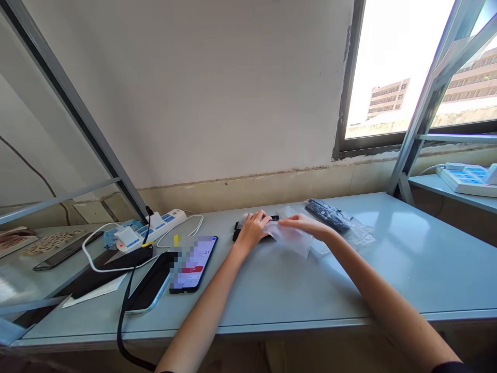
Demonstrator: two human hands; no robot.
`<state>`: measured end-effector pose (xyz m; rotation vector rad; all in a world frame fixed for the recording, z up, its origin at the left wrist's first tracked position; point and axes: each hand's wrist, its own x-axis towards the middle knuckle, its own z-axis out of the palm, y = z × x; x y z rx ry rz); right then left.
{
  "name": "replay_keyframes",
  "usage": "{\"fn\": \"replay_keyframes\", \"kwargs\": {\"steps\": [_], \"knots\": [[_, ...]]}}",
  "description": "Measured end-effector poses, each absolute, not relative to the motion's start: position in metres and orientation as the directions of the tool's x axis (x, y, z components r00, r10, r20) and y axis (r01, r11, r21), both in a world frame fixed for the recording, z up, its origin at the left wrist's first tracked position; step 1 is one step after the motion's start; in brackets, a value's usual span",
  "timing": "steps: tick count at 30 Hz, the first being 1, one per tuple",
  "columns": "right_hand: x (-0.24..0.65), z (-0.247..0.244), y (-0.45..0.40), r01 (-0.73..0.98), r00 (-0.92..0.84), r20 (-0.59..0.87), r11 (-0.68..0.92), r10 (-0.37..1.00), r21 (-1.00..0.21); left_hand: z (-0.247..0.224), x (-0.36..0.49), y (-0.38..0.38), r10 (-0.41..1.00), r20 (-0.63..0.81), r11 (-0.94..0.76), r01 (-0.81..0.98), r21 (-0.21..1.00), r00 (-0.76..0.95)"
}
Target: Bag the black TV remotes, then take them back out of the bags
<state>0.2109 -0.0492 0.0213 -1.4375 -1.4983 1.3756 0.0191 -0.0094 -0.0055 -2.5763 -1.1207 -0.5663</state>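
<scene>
Near the back middle of the desk, a translucent plastic bag (294, 239) is held between my two hands. My left hand (254, 227) pinches its left end, over a black object (236, 231) that lies partly hidden behind the fingers. Fingers together, my right hand (305, 225) grips the bag's upper edge from the right. Just beyond my right hand lies a dark item in clear wrapping (328, 215), touched by neither hand.
On the left of the desk (295, 295) are a lit phone (194, 264), a dark-screened phone (149, 284), a white power strip (171, 220) with white cables and a black cable (121, 324). Metal bars (417, 124) rise at both sides; a wall stands behind.
</scene>
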Motion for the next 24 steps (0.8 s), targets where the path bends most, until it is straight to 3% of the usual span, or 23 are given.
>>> {"fn": "replay_keyframes", "kwargs": {"steps": [5,11,16,18,20,24], "knots": [[0.213,0.025,-0.049,0.282,-0.217,-0.218,-0.153,0.951,-0.947,-0.004,0.011,0.001,0.639,0.489,-0.639,0.764,-0.093,0.594],[0.216,0.030,-0.051,0.333,-0.234,-0.212,-0.127,0.949,-0.934,-0.003,0.000,0.006,0.633,0.632,-0.521,0.850,-0.079,0.447],[0.209,0.027,-0.053,0.362,-0.240,-0.098,-0.004,0.966,-0.932,-0.008,0.009,0.001,0.538,0.686,-0.550,0.821,-0.154,0.490],[0.210,0.027,-0.051,0.399,-0.157,-0.030,0.035,0.987,-0.916,-0.010,0.013,0.000,0.514,0.718,-0.550,0.823,-0.144,0.470],[0.214,0.029,-0.048,0.485,0.032,0.047,0.026,0.998,-0.874,-0.011,0.015,0.000,0.491,0.744,-0.563,0.817,-0.127,0.454],[0.228,0.031,-0.043,0.614,0.308,0.125,-0.097,0.943,-0.783,-0.010,0.023,-0.008,0.414,0.695,-0.699,0.694,-0.171,0.588]]}}
